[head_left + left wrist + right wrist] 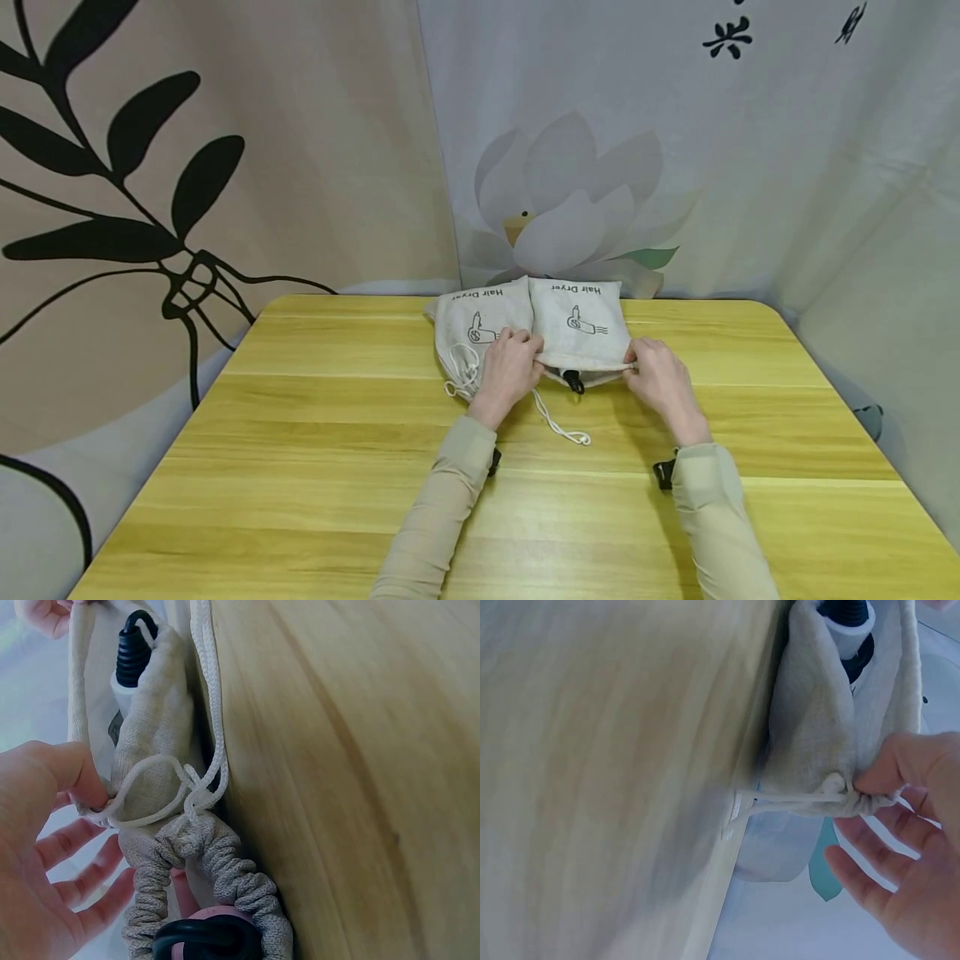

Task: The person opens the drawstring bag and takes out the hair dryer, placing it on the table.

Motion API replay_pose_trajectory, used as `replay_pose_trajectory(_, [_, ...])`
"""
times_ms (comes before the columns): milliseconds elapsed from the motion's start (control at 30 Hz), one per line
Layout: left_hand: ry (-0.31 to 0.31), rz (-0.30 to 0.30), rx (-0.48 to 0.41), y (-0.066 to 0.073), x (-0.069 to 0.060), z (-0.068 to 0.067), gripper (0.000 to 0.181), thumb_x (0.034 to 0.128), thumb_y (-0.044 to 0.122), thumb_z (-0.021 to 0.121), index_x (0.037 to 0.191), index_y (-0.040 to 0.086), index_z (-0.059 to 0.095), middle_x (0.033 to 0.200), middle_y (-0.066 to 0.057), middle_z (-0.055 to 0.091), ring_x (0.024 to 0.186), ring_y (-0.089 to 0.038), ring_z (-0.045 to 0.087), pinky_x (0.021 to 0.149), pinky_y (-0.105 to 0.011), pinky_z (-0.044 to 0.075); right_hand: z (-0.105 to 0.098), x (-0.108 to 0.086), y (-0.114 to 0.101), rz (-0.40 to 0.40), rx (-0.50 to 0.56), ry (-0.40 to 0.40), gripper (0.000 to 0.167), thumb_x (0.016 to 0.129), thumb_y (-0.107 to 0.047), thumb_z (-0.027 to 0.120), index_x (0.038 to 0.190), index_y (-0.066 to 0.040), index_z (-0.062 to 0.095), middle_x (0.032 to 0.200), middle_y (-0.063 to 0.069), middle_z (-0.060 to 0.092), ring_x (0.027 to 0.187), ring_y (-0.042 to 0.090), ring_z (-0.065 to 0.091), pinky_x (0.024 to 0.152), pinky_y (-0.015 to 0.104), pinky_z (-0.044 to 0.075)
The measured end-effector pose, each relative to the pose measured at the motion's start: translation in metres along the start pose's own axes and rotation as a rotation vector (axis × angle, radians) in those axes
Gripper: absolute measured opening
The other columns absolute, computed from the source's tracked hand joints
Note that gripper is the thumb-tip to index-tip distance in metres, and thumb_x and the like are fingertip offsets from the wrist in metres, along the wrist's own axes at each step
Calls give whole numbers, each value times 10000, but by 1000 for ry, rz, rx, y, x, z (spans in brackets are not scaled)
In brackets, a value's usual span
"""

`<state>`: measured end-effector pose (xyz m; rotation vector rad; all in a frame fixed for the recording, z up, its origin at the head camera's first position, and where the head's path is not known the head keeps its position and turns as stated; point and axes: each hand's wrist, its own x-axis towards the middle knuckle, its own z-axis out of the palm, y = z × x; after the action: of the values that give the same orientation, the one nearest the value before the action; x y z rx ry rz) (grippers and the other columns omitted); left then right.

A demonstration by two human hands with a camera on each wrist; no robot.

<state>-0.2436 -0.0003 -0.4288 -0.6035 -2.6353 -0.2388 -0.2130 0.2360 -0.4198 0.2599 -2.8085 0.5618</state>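
Observation:
A pale drawstring bag point(588, 321) printed "Hair Dryer" lies at the table's far edge, its mouth towards me. My left hand point(512, 367) pinches the left corner of that mouth, thumb and finger on the hem in the left wrist view. At the opposite corner my right hand point(922, 840) pinches the hem between thumb and finger, other fingers spread. Inside the gaping mouth show a hair dryer's white handle end point(851, 637) and black ribbed cord sleeve point(133, 660); its rest is hidden. White drawcord point(558, 425) hangs from the left corner onto the table.
A second "Hair Dryer" bag point(457, 321) lies against the first on the left, its neck gathered point(247, 874). Something pink with a black cord point(214, 937) shows in its opening. Behind the wooden table point(300, 467) hangs a printed curtain point(337, 150).

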Motion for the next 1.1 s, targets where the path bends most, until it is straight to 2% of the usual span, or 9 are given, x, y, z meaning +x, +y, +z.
replay_pose_trajectory(267, [-5, 5, -7, 0, 1, 0, 210, 748, 130, 712, 947, 194, 692, 914, 22, 685, 792, -171, 559, 645, -253, 491, 1, 0, 3, 2, -4, -19, 140, 745, 80, 576, 850, -7, 608, 891, 173, 643, 833, 322, 587, 657, 455, 493])
replay_pose_trajectory(533, [-46, -6, -7, 0, 1, -2, 199, 772, 173, 718, 966, 200, 684, 947, 24, 682, 827, -173, 567, 666, -258, 504, 0, 1, 5, 6, -2, -41, 178, 734, 110, 532, 843, -9, 608, 887, 176, 644, 802, 314, 599, 645, 449, 493])
replay_pose_trajectory(700, [-63, 19, -13, -2, 1, -2, 183, 789, 186, 682, 971, 206, 679, 936, 25, 683, 836, -173, 567, 673, -259, 496, 0, 1, 4, 3, -10, -77, 209, 717, 118, 532, 859, -6, 624, 907, 180, 653, 820, 319, 617, 662, 453, 512])
replay_pose_trajectory(900, [-73, 69, -23, -5, 0, -7, 148, 807, 197, 661, 955, 185, 662, 932, 17, 685, 851, -176, 568, 728, -269, 487, -3, 0, -4, -36, -39, -131, 164, 725, 56, 609, 852, -46, 616, 890, 148, 653, 793, 289, 609, 633, 439, 503])
replay_pose_trajectory(1100, [-112, 100, -61, -6, 1, -10, 142, 840, 189, 639, 978, 165, 661, 962, 8, 688, 884, -183, 575, 775, -281, 492, -9, 0, -22, -124, -33, -196, 148, 736, -53, 702, 857, -91, 627, 847, 69, 664, 768, 234, 613, 638, 387, 509])
